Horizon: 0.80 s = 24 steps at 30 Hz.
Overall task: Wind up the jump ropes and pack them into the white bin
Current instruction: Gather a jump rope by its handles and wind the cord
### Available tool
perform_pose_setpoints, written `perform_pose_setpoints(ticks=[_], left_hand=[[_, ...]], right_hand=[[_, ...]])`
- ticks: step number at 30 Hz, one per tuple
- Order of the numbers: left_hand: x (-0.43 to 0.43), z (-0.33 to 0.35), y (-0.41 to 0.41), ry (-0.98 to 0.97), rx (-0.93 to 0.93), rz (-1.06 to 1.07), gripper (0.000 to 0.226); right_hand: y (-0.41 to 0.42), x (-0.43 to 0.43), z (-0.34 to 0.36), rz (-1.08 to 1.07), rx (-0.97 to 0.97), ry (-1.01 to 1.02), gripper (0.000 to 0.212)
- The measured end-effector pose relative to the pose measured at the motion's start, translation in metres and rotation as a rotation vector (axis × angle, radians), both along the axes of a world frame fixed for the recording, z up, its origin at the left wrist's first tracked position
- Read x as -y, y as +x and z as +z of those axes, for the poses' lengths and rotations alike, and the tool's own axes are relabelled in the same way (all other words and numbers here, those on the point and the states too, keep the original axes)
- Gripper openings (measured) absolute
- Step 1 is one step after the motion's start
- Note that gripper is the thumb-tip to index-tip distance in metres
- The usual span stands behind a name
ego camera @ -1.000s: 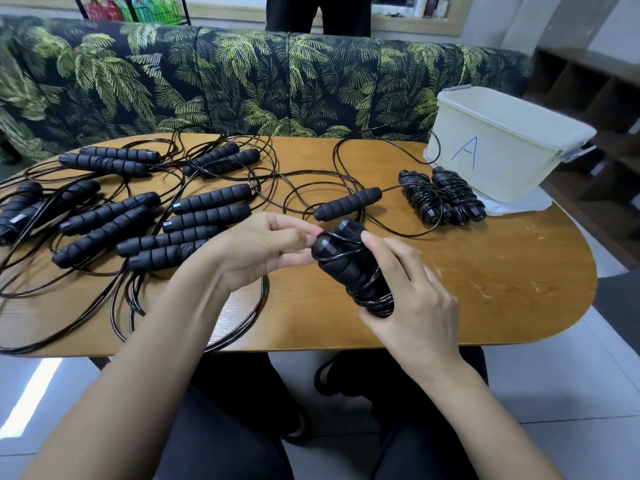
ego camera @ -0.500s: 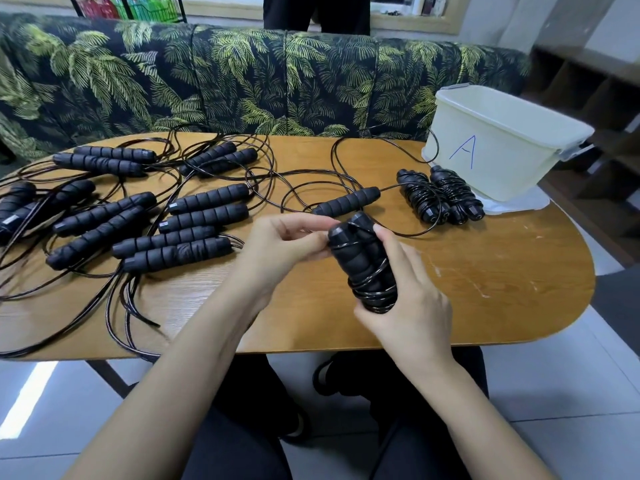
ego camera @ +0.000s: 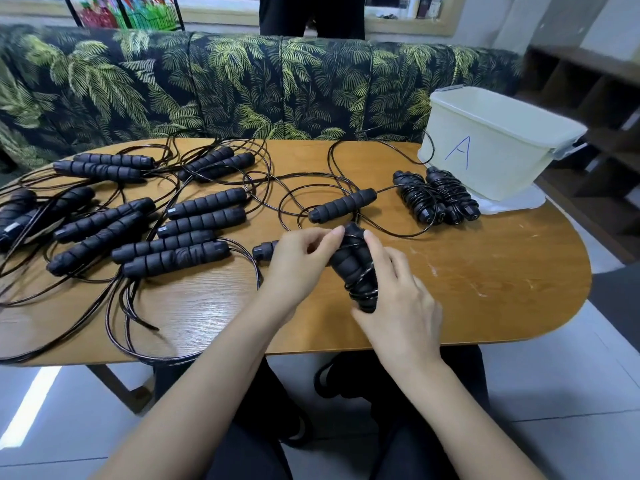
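Note:
My right hand (ego camera: 398,303) grips a wound jump rope bundle (ego camera: 356,268), black foam handles with cord coiled around them, held upright over the table's front. My left hand (ego camera: 298,261) pinches the cord at the bundle's top end. Two wound bundles (ego camera: 436,195) lie beside the white bin (ego camera: 491,143), which is marked with a blue A and stands at the table's far right. A loose handle (ego camera: 343,205) lies just behind my hands. Several unwound jump ropes (ego camera: 145,220) with tangled cords cover the left half of the wooden table (ego camera: 485,271).
A palm-print sofa (ego camera: 242,84) runs behind the table. A person in dark clothes (ego camera: 311,15) stands behind the sofa. Dark shelving (ego camera: 595,109) sits at the right. Loose cords hang over the table's front left edge (ego camera: 131,341).
My hands and the bundle have moved away from me, farther over the table. The left hand stays pinched at the bundle's top while the cord is drawn tighter.

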<state>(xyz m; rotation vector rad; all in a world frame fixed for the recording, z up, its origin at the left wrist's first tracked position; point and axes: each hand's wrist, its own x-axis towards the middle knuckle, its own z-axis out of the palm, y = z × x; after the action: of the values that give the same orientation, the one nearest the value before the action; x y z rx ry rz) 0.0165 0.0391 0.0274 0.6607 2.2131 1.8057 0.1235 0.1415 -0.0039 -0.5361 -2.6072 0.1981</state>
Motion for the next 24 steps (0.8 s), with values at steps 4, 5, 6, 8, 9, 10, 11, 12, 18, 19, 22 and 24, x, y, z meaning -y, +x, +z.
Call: perform_pose_setpoints(ticks=[4, 5, 6, 8, 9, 10, 11, 12, 18, 19, 22, 24], left_hand=[[-0.021, 0.004, 0.0, 0.238, 0.252, 0.004, 0.032], [-0.024, 0.005, -0.003, 0.297, 0.329, 0.009, 0.034], [-0.026, 0.007, -0.005, 0.326, 0.369, 0.027, 0.034], [-0.029, 0.006, -0.012, 0.349, 0.413, 0.054, 0.031], [-0.029, 0.005, -0.015, 0.352, 0.435, 0.047, 0.03], [-0.029, 0.005, -0.017, 0.349, 0.461, 0.03, 0.031], [-0.03, 0.005, -0.019, 0.338, 0.488, 0.008, 0.033], [-0.031, 0.005, -0.022, 0.328, 0.515, -0.018, 0.036], [-0.035, 0.005, -0.033, 0.302, 0.626, -0.189, 0.033], [-0.038, 0.002, -0.034, 0.296, 0.639, -0.186, 0.033], [-0.057, -0.003, -0.039, 0.288, 0.686, -0.042, 0.033], [-0.072, -0.001, -0.045, 0.293, 0.682, 0.049, 0.033]], right_hand=[[-0.01, 0.009, 0.006, 0.017, -0.014, -0.094, 0.109], [-0.012, 0.008, 0.008, 0.039, -0.011, -0.225, 0.11], [-0.014, 0.005, 0.009, 0.058, -0.015, -0.425, 0.11], [-0.016, -0.006, 0.011, 0.109, -0.04, -0.906, 0.104], [-0.017, -0.013, 0.009, 0.153, -0.038, -1.085, 0.095], [-0.018, -0.02, 0.007, 0.213, -0.019, -1.215, 0.081], [-0.019, -0.026, 0.005, 0.283, -0.006, -1.316, 0.066], [-0.019, -0.031, 0.004, 0.346, -0.007, -1.395, 0.053], [-0.018, -0.04, -0.006, 0.493, -0.014, -1.68, 0.051], [-0.018, -0.042, -0.008, 0.484, -0.009, -1.692, 0.053], [-0.023, -0.05, -0.003, 0.363, 0.049, -1.461, 0.066], [-0.026, -0.058, 0.005, 0.222, 0.107, -0.985, 0.092]])
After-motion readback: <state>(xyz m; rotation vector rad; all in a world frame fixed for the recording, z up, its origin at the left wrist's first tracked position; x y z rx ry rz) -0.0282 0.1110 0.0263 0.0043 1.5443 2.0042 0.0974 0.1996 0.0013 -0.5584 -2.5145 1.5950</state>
